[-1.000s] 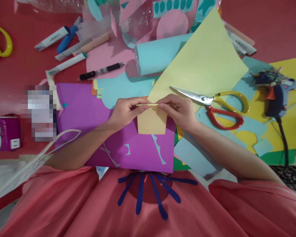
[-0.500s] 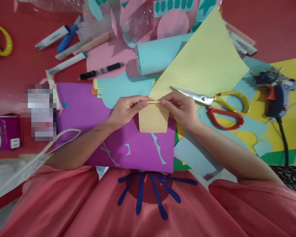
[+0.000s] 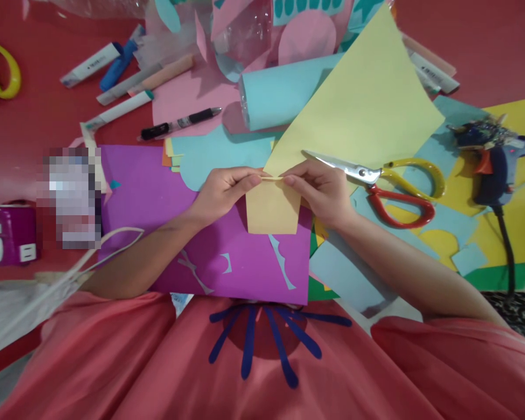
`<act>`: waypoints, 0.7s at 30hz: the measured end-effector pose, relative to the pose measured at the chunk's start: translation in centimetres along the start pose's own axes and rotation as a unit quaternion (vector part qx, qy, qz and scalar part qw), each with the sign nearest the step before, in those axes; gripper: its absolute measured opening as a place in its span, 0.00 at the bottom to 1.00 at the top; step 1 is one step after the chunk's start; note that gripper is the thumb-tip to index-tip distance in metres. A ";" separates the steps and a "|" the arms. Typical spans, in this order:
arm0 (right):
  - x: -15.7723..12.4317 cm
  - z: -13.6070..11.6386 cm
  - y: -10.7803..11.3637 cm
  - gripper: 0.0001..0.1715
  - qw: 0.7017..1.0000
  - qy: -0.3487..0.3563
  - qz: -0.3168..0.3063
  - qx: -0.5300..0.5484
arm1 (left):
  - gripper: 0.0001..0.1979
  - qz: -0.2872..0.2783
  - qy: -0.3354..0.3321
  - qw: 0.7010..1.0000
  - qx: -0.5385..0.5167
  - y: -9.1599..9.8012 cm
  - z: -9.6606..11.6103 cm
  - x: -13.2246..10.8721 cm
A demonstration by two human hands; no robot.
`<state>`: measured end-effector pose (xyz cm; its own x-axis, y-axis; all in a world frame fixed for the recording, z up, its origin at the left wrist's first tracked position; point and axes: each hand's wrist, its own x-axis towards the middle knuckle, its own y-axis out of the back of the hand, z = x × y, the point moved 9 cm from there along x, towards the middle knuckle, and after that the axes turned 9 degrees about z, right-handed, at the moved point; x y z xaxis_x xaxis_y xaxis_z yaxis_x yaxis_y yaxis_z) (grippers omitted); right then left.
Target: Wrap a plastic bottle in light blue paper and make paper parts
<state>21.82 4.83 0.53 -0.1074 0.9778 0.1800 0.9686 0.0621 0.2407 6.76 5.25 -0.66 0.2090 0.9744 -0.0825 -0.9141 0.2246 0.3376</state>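
Observation:
A small pale yellow piece of paper (image 3: 273,211) hangs between my two hands, with a narrow fold along its top edge. My left hand (image 3: 227,192) pinches the left end of that edge between thumb and fingers. At the right end, my right hand (image 3: 321,191) pinches the same edge. Beneath the hands lies a purple sheet (image 3: 157,186) with thin light-blue paper scraps on it. A large pale yellow sheet (image 3: 359,99) lies just beyond. Scissors (image 3: 365,175) with one yellow and one red handle rest beside my right hand, blades pointing left.
A light-blue-wrapped cylinder (image 3: 289,96) lies behind the hands. A black pen (image 3: 181,123) and several markers (image 3: 91,66) are at upper left. A glue gun (image 3: 494,175) sits on yellow paper at right. A purple box (image 3: 11,233) and a blurred-out object (image 3: 74,198) are at left.
The folded strip along the paper's top edge looks thinner, pressed flatter between my fingers. Both hands keep nearly the same place, and the view has shifted very slightly.

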 end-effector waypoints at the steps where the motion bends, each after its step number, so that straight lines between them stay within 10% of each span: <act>1: 0.0 0.0 0.0 0.16 1.000 0.001 0.000 0.001 | 0.31 0.000 0.000 1.000 -0.001 0.0 0.0 0.0; 21: -0.2 -0.2 -0.4 0.07 1.000 0.002 -0.029 -0.003 | 0.21 0.008 -0.043 0.999 -0.017 -0.1 0.3 -0.1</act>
<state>21.43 4.61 0.62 -0.1642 0.9718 0.1690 0.9593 0.1175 0.2567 6.90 5.12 -0.44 0.2228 0.9749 0.0046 -0.9284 0.2107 0.3059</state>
